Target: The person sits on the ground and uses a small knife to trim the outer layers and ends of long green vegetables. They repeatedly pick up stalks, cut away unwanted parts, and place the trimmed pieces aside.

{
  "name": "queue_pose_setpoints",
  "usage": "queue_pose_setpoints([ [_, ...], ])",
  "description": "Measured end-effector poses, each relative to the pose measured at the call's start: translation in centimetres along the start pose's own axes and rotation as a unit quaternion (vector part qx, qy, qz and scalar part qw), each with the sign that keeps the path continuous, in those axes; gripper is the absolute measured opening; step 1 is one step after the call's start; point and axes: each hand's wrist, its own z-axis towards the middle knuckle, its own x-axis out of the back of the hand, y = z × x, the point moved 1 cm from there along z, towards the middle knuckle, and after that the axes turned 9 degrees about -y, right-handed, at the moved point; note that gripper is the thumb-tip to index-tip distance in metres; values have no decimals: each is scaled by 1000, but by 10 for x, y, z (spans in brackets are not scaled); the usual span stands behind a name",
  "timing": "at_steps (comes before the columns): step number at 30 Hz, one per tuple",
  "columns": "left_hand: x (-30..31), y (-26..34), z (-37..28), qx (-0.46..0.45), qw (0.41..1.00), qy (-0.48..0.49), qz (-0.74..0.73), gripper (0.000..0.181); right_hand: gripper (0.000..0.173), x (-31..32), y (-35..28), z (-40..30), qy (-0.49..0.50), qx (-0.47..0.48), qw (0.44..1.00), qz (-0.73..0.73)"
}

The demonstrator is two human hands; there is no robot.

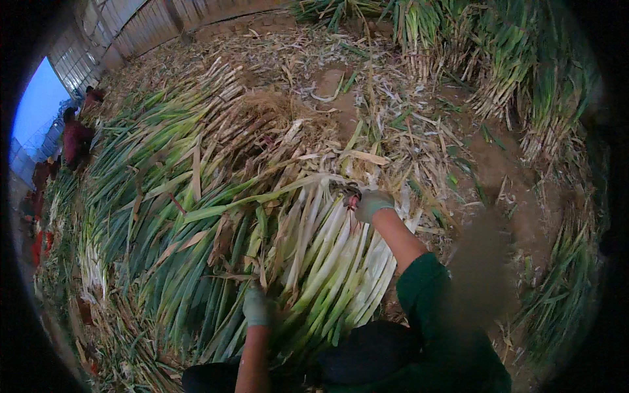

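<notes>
A heap of long green onions (329, 250) lies before me, white shanks toward my right hand and green leaves spread down and left. My right hand (375, 205), in a light green glove, closes on a small dark hand tool (352, 195) with a reddish part; blur hides its exact kind. This tool is over the root ends of the peeled shanks. On the green leaves lower down is my left hand (256, 308), gloved alike; its fingers are partly hidden among leaves. A long dry-tipped leaf (221, 210) crosses the heap.
Untrimmed onions with roots (275, 110) lie beyond the white ones. Peeled leaf litter (417, 147) covers the soil. Several onion bundles (506, 73) stand at the upper right, more leaves (560, 290) at the right edge. Another person (76, 137) is at far left, near a metal-sheet wall (142, 29).
</notes>
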Motion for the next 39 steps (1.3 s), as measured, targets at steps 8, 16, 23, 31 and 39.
queue_pose_setpoints([
  [8, 26, 57, 6, -139, 976, 29, 167, 67, 46, 4, -2, -8, -10, 9, 1000, 24],
  [16, -3, 83, 60, -162, 976, 31, 139, 57, 46, -8, -5, 2, 3, 19, 1000, -10],
  [23, 7, 79, 29, -160, 985, 51, 26, 38, 47, -4, -16, -31, 28, 48, 998, -25],
  [31, -8, 40, 24, -108, 994, 2, 36, 44, 50, 3, -28, -50, -18, 46, 999, -21],
  [39, -16, 42, 27, -247, 956, 147, 60, 49, 35, -10, 0, -74, 2, 34, 999, 39],
])
